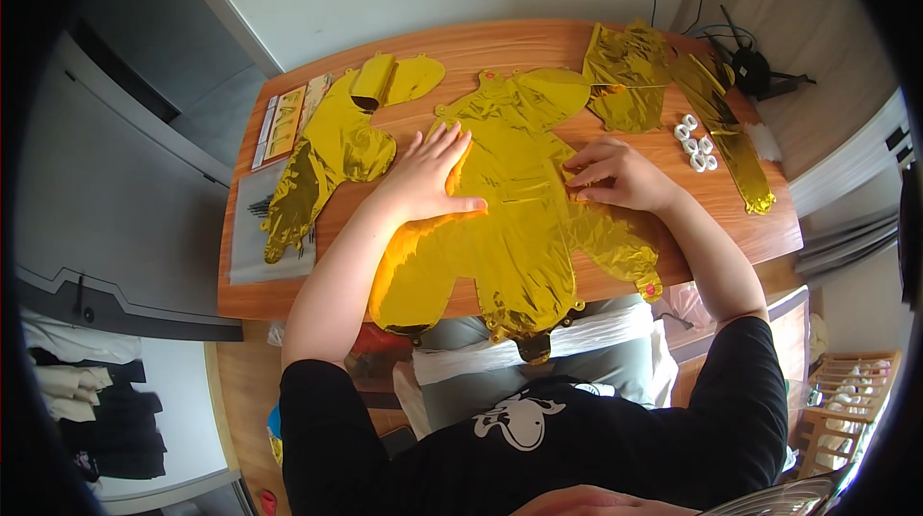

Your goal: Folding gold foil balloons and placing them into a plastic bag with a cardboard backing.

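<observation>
A large flat gold foil balloon (510, 227) with several rounded lobes lies across the middle of the table, its lower lobes hanging over the near edge. My left hand (433, 175) rests flat on its left part, fingers together and thumb stretched out to the right. On the other side, my right hand (620, 175) has its fingers bent and pinches the balloon's right edge. Exactly how much foil sits between those fingertips is hard to see.
More gold foil pieces lie on the wooden table (336, 285): a folded one (327, 141) at left, a crumpled one (630, 74) far right, and a long strip (740, 160). White ribbon rolls (697, 143) sit at right. A printed sheet (279, 126) and a clear bag (260, 227) lie left. A black router (755, 69) stands at the far right corner.
</observation>
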Motion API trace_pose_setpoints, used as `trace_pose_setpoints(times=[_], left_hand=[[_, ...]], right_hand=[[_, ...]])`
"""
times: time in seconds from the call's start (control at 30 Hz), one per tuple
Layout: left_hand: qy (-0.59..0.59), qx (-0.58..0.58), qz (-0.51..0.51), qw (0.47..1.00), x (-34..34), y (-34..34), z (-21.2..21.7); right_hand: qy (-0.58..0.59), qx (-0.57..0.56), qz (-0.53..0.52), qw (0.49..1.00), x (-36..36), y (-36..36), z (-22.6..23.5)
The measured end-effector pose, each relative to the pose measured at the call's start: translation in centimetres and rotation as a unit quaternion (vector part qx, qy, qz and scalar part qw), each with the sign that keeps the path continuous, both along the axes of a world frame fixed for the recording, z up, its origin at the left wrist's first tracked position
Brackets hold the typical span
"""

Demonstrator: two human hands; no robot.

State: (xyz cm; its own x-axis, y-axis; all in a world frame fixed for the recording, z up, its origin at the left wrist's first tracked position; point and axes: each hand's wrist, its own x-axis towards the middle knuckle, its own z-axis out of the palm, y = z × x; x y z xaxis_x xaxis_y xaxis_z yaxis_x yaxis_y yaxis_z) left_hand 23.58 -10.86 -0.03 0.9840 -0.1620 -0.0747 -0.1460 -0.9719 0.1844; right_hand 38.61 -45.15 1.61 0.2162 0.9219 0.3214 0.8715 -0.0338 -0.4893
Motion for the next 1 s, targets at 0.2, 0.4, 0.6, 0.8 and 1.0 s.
trace_pose_setpoints(times=[0.2,0.4,0.6,0.8,1.0], left_hand=[[-0.004,-0.001,-0.009,1.0,0.17,0.05,0.12],[-0.009,-0.036,-0.007,0.999,0.0,0.25,0.12],[-0.014,-0.05,0.01,0.999,0.01,0.08,0.13],[-0.021,-0.054,0.007,0.998,0.06,0.11,0.22],[-0.026,-0.06,0.005,0.998,0.28,-0.03,0.47]], right_hand=[[-0.011,0.006,-0.003,1.0,0.04,-0.07,-0.04],[-0.004,0.006,-0.01,1.0,0.09,0.01,-0.31],[-0.002,0.01,-0.016,1.0,0.04,0.05,-0.41],[-0.006,0.002,-0.029,1.0,-0.08,0.13,-0.3],[-0.001,-0.002,-0.028,1.0,0.17,-0.11,-0.22]])
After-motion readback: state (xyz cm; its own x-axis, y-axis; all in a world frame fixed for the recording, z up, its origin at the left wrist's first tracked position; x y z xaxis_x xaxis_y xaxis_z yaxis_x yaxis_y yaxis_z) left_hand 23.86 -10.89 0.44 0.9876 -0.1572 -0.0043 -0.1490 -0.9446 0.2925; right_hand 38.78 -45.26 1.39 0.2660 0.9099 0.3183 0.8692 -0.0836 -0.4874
